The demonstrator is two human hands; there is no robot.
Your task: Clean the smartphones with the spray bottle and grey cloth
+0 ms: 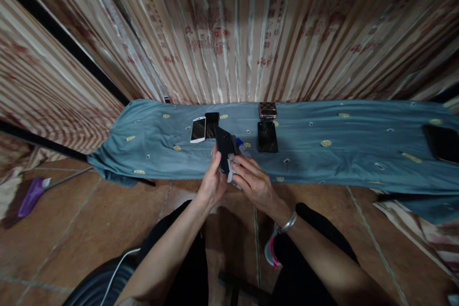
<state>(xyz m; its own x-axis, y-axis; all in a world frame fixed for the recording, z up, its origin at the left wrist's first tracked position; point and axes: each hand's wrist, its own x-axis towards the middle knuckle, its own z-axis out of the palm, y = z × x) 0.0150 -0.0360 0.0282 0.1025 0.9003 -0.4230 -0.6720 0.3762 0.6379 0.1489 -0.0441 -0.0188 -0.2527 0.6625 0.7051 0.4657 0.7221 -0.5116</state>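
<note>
My left hand (212, 182) is closed around the lower end of a black phone (224, 142), holding it tilted over the front edge of the blue cloth (322, 162). My right hand (253, 180) pinches a small pale wipe (231, 168) against the phone's lower right side. A small item with a blue tip (243, 147) pokes out just behind the right fingers. On the cloth behind lie a white phone (198, 129), a black phone (211, 125) beside it, another black phone (267, 136), and a checkered case (267, 110).
A striped curtain (233, 33) hangs behind the low cloth-covered bench. A dark device (442, 142) lies at the far right of the cloth. A purple broom (34, 193) rests on the tiled floor at left. A white cable (116, 267) runs by my left knee.
</note>
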